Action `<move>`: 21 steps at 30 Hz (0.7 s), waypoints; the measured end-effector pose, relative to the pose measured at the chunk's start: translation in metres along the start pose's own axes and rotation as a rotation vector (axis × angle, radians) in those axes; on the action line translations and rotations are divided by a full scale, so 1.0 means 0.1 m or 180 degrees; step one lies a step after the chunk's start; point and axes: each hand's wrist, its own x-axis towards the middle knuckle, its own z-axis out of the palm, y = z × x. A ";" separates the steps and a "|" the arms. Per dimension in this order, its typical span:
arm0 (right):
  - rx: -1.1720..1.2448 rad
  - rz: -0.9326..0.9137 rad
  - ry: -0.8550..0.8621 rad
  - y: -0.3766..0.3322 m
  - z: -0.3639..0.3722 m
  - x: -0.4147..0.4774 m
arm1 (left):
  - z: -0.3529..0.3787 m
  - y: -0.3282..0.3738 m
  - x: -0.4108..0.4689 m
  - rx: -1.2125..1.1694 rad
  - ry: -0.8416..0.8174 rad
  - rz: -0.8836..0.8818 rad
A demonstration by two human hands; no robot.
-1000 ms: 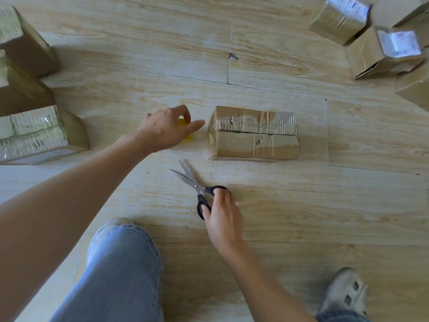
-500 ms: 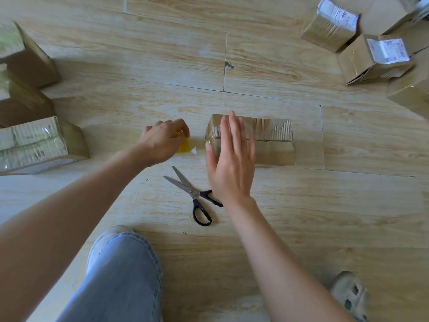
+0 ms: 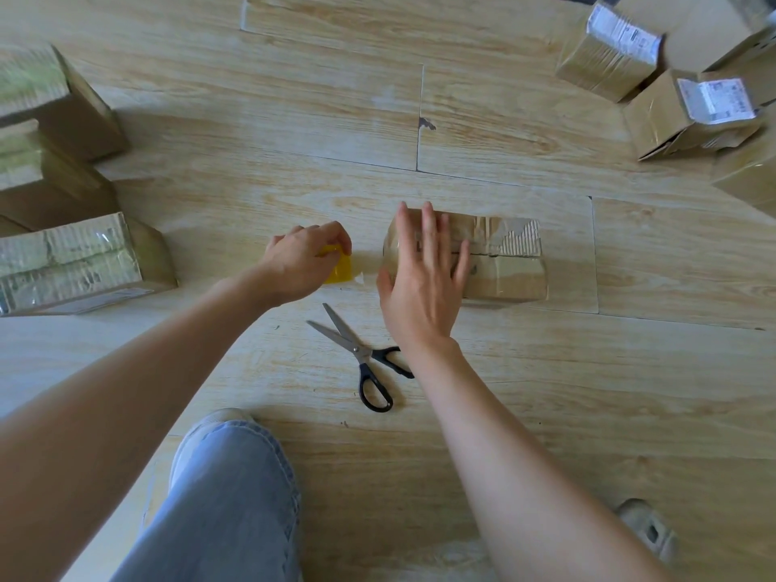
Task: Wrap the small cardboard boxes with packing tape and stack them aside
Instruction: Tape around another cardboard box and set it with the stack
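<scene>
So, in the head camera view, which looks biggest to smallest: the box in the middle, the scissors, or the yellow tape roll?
1. Middle box, clearly largest.
2. Scissors.
3. Yellow tape roll, smallest, though the left hand gripping it hides part.
All lie close together on the floor, so nearness hardly matters.
</scene>
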 end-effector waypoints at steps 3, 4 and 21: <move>-0.0131 -0.0115 -0.0161 0.03 -0.03 -0.04 | -0.02 -0.02 0.00 -0.0076 -0.0069 -0.0019; 0.0004 -0.0196 -0.0107 0.01 -0.06 -0.06 | -0.03 -0.03 0.00 -0.0094 -0.0115 -0.0013; 0.1954 0.0404 -0.0545 -0.53 -0.23 0.01 | -0.22 -0.32 -0.29 -0.0748 -0.0369 0.0551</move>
